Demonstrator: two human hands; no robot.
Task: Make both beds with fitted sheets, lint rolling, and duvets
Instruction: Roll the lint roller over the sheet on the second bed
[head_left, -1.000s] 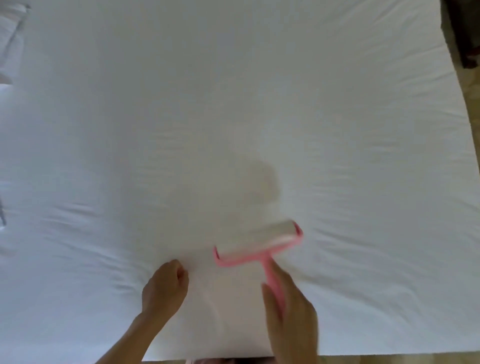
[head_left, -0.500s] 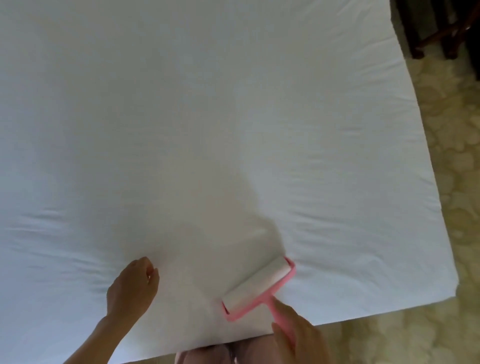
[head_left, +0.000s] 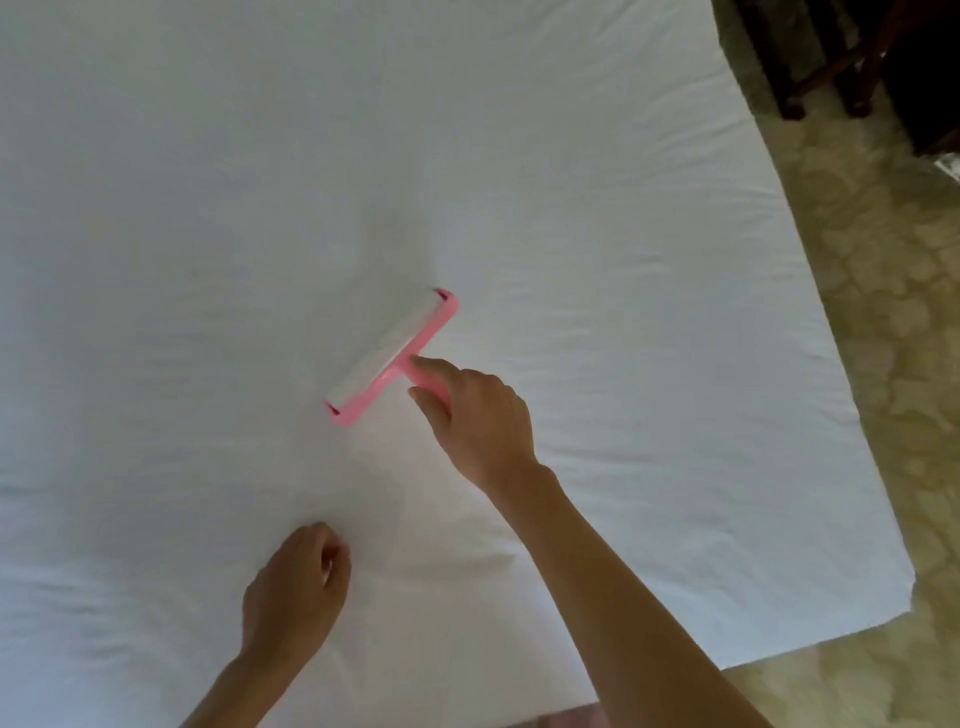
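Your bed's white fitted sheet (head_left: 571, 260) fills most of the view, pulled fairly flat with soft wrinkles running across it, and its near right corner hangs over the edge. Off to the right there's a beige patterned floor (head_left: 893, 364), with dark wooden furniture legs (head_left: 795, 62) in the top corner. The pink lint roller (head_left: 395, 358) sits on the sheet around the middle, its white roll angled diagonally. Your right hand (head_left: 478, 415) grips its handle, index finger stretched along the top and thumb on the side. Your left hand (head_left: 296, 587) rests on the sheet nearer you, fingers curled under in a loose fist; can't tell if it's pinching any fabric.
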